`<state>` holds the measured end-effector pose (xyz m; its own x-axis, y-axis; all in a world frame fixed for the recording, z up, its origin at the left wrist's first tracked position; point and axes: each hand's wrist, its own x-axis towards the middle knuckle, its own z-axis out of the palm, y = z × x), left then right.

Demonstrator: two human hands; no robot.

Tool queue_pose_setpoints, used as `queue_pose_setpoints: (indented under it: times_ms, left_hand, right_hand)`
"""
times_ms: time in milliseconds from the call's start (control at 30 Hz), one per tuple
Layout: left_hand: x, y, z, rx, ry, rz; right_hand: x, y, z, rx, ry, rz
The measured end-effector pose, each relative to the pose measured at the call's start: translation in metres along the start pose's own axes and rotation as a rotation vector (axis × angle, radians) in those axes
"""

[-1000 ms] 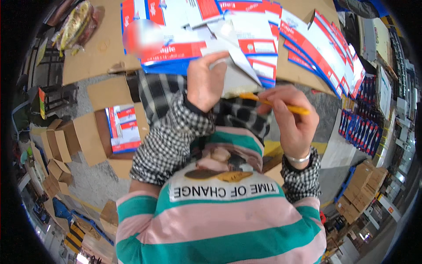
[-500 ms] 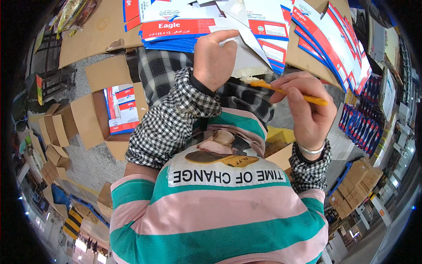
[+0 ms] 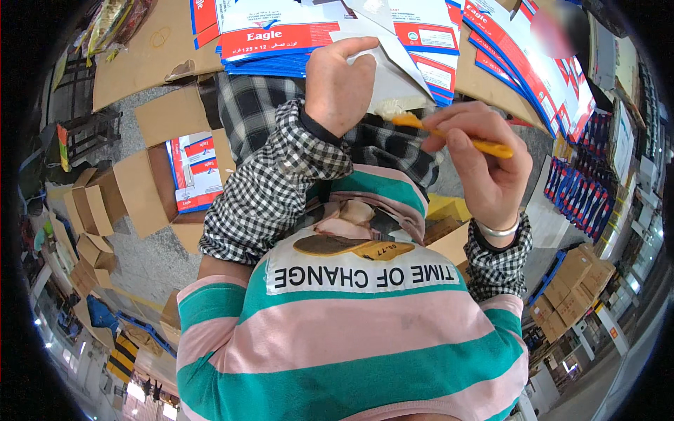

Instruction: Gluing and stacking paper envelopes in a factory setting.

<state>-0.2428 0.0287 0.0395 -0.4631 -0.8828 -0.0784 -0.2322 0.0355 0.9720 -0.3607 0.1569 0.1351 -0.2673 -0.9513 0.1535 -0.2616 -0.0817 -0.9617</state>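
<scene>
My left hand [image 3: 340, 85] grips the edge of a flat printed carton blank [image 3: 281, 38], red, white and blue, at its bare white-grey flap [image 3: 397, 81]. Some of its fingers are hidden behind the card. In my right hand [image 3: 488, 161] is a yellow-handled brush [image 3: 491, 149], held between thumb and fingers. White paste covers the brush's tip, which meets the lower edge of the flap. More flat carton blanks lie stacked beneath, and a white smear shows on a grey flap [image 3: 375, 5] farther up.
A brown cardboard sheet [image 3: 144, 52] lies under the blanks. Another fanned pile of blanks [image 3: 519, 63] is at the right. On the floor at left, an open brown box [image 3: 140, 189] holds red-and-white cartons [image 3: 200, 165]. Stacked brown boxes [image 3: 569, 288] stand at lower right.
My right hand and the brush have shifted slightly left and up, with the pasted tip along the flap's lower edge. My left hand keeps its grip, shifting slightly with the view.
</scene>
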Motion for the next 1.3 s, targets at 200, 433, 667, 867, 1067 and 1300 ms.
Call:
queue_pose_setpoints:
  times_ms: [200,433,667,867,1067,1300]
  left_hand:
    - [0.003,0.002,-0.003,0.023,-0.02,-0.016]
    - [0.025,0.01,-0.01,0.058,0.015,0.113]
    - [0.005,-0.016,-0.008,0.006,-0.082,-0.001]
    - [-0.005,-0.029,-0.005,-0.011,-0.06,-0.121]
    - [-0.003,-0.012,-0.013,0.285,-0.116,-0.095]
    - [-0.013,-0.01,0.005,0.605,-0.006,0.089]
  right_hand:
    - [0.001,0.009,-0.009,0.045,0.132,0.084]
    - [0.014,0.005,-0.018,0.082,0.204,0.052]
    - [0.007,0.016,-0.016,0.096,0.237,0.265]
    - [0.0,0.017,-0.022,0.356,0.366,0.112]
    - [0.0,0.017,-0.028,0.344,0.374,0.045]
    - [-0.021,0.025,-0.034,0.301,0.491,0.064]
